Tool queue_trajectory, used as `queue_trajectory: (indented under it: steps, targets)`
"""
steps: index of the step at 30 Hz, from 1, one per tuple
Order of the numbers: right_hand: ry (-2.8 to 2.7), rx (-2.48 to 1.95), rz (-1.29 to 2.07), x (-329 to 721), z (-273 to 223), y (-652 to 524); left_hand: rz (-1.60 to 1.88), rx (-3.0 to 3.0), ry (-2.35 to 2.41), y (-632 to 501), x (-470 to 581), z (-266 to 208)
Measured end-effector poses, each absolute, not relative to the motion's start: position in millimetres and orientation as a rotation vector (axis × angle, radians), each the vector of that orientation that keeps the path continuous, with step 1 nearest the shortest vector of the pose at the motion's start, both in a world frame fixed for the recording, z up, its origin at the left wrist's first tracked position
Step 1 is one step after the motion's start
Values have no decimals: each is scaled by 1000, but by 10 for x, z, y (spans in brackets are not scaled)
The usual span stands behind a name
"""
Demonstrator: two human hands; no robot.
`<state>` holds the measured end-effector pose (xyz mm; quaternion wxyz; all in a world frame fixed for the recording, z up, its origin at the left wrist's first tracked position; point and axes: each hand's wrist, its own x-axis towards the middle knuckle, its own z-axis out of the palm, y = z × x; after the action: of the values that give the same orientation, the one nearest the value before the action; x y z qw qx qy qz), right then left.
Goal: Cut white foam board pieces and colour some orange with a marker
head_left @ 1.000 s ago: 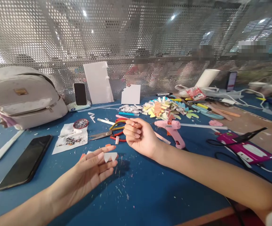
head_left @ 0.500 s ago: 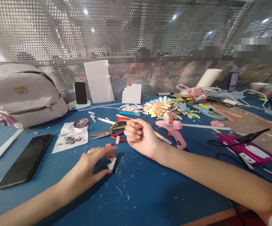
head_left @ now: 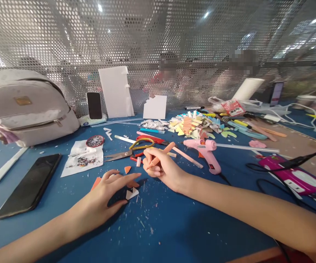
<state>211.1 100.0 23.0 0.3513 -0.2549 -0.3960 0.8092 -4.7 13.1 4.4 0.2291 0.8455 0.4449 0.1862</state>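
Observation:
My right hand is closed around a slim peach-orange stick, which slants up out of the fist. Low over the table, my left hand has its thumb and fingers apart. A small notched white piece lies just by those fingertips; I cannot tell whether they touch it. Partly under the left hand is an orange piece, and a smaller orange scrap lies beyond its fingers. Scissors with yellow handles rest behind the right hand. To its right lies a pink glue gun with a clear stick in its back.
A heap of coloured cut pieces sits toward the back. At left are a phone, a white knife, a backpack and a paper with dark bits. A magenta power strip with cables is at right.
The orange stick now shows in my right hand, which has turned. My left fingers have spread a little from the white piece, which now lies flatter. The view has shifted slightly.

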Motion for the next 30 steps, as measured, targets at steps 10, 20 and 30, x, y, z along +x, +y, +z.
queue_trajectory:
  steps: [10, 20, 30]
  targets:
    - [-1257, -627, 2019, 2050, 71, 797, 621, 2528, 1163, 62, -8, 163]
    - [-1817, -673, 1657, 2024, 49, 898, 971, 2903, 1164, -45, 59, -71]
    - [-2184, -785, 1345, 1934, 54, 942, 613, 3198, 1033, -102, -153, -123]
